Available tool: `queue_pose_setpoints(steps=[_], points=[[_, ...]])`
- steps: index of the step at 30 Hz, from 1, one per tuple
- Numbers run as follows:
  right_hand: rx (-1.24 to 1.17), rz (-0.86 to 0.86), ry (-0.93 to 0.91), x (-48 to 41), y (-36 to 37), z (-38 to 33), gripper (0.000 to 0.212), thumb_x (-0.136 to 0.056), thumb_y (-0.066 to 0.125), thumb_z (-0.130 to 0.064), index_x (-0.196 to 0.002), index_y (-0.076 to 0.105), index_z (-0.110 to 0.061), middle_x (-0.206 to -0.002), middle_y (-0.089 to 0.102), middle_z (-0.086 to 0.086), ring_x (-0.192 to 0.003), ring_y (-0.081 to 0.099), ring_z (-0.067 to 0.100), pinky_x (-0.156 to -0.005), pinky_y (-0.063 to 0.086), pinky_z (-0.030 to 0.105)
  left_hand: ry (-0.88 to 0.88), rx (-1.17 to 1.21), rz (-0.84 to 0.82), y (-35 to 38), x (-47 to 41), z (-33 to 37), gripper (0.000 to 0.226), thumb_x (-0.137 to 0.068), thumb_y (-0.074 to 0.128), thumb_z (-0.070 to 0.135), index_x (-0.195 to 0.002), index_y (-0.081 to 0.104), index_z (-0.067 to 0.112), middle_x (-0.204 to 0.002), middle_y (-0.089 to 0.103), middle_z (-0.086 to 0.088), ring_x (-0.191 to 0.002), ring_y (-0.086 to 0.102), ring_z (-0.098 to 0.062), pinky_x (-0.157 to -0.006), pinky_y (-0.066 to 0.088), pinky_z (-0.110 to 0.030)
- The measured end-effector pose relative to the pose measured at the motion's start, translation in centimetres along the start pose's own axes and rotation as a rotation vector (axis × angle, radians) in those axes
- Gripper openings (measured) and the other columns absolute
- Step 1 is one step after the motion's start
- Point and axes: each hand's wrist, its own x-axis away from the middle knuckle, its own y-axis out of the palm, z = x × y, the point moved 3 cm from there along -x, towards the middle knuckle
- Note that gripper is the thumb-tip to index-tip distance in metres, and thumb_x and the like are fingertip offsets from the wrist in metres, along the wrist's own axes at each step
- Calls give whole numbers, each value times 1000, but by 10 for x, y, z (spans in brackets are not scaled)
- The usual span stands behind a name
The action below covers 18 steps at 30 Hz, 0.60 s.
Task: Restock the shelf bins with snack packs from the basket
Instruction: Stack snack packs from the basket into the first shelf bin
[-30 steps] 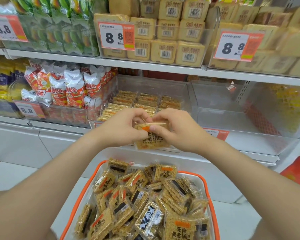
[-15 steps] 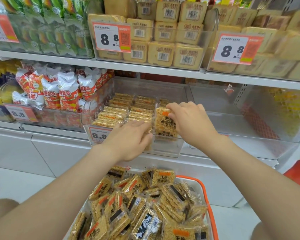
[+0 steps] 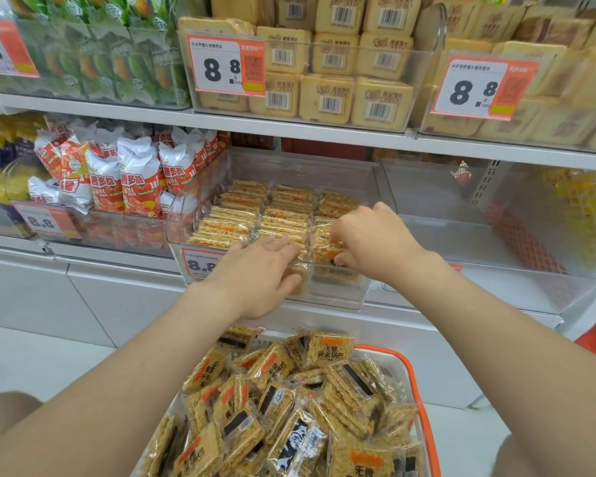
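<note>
Likely light, brittle and slick-wrapped, we judge, the rice-crust snack pack (image 3: 327,251) stands at five o'clock in the clear bin (image 3: 327,301). Our right hand (image 3: 372,235) pinches its top edge, and our left hand (image 3: 255,273) presses straight fingers on neighbouring packs (image 3: 283,227).

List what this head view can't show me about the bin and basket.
Head view only.
1. The bottom edge cuts off the basket, so its pack count is unknown.
2. The left hand covers the right part of the bin's price tag.
3. The right hand, pinching a pack, hides the bin's front-right row.
</note>
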Motion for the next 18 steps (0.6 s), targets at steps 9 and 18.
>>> queue_pose_setpoints(steps=[9,18], points=[[4,6,-28,-8,-2,-8,19,-86,83,-37,-98,72,-26,-97,69,-4,-96,64,24,-86,40,39,20,17,2,4,0,-1,55,-114,29,36,-167,22,25,-176,15,2,-161,17,-22,-125,23,-51],[-40,0,-51,-3,-7,-11,13,-102,64,-33,-100,73,-24,-103,58,0,-99,51,25,-82,30,39,40,335,235,-5,8,-13,33,-105,52,14,-136,62,20,-132,64,2,-124,58,-20,-110,44,-37]])
